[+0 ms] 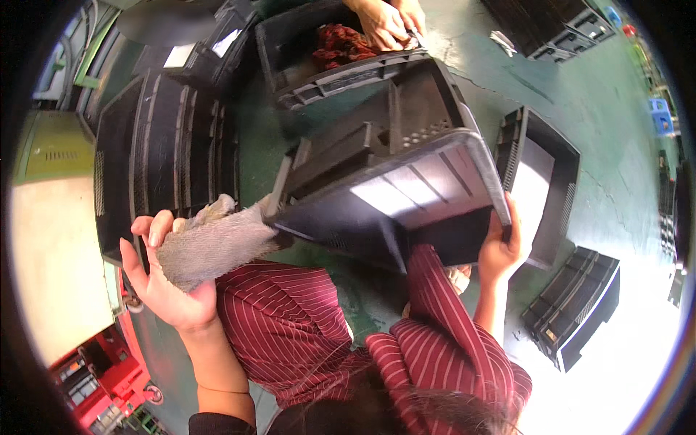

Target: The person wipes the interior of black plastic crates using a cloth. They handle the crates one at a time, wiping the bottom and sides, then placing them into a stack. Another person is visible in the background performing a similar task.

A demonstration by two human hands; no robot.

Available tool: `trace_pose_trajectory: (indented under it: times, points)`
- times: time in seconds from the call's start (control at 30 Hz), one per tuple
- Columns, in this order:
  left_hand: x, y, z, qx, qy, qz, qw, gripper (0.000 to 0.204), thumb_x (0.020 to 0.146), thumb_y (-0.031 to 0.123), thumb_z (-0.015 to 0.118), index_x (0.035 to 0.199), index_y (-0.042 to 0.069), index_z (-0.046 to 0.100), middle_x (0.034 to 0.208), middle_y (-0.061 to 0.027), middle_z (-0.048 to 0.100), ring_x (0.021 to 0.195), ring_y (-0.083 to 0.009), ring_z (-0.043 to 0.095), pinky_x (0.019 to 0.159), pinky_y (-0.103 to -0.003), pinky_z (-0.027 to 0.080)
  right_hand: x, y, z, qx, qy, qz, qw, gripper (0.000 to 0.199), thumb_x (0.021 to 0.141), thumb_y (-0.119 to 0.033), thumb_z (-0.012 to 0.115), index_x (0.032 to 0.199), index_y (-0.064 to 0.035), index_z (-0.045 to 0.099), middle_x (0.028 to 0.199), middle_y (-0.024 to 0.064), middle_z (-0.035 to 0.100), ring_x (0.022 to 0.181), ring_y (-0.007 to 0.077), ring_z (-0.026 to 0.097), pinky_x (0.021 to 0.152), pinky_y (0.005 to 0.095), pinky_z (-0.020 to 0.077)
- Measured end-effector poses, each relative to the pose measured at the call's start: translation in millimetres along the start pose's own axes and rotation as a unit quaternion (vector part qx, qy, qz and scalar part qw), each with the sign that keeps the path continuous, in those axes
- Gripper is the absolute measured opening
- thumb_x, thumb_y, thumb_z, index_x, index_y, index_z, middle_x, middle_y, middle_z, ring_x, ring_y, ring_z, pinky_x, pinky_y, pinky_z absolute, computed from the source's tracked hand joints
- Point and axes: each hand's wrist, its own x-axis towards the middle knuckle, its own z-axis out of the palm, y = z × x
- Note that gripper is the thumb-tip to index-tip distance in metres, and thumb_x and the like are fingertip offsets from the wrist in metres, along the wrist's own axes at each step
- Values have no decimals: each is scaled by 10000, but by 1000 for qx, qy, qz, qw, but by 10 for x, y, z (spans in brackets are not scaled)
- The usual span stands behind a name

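Observation:
A black plastic crate (341,225) is tilted in front of me, above my knees, its inside facing my lower right. My right hand (502,250) grips the crate's right rim, thumb and fingers closed round the edge. A grey knitted cloth (217,246) lies across my left hand (170,279), between thumb and fingers, and its far end reaches the crate's left corner. The left fingertips curl up past the cloth. Part of the crate's far side is hidden from me.
Across from me another person's hands (391,25) work with a red cloth (341,47) over a black crate (290,94). Stacked black crates (156,159) stand at left, more crates (573,167) at right. A red cart (116,384) is at lower left.

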Motion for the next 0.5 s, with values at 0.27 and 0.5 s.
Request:
trace_pose_trajectory:
  times: [0.27,0.5]
  points:
    - [-23,-193,197,59,-74,-44,995,138,845,230,477,867,126,389,721,12,350,669,-117,332,680,-283,301,186,372,-1343,-80,94,122,985,242,728,-7,621,967,-3,584,874,57,592,819,130,537,745,264,430]
    - [147,-187,-221,-15,68,-162,984,169,848,173,445,962,53,411,813,-23,365,866,-165,396,890,-349,276,778,199,-3842,-331,43,241,912,514,710,-306,641,1094,18,530,1140,150,481,1040,223,462,883,338,345]
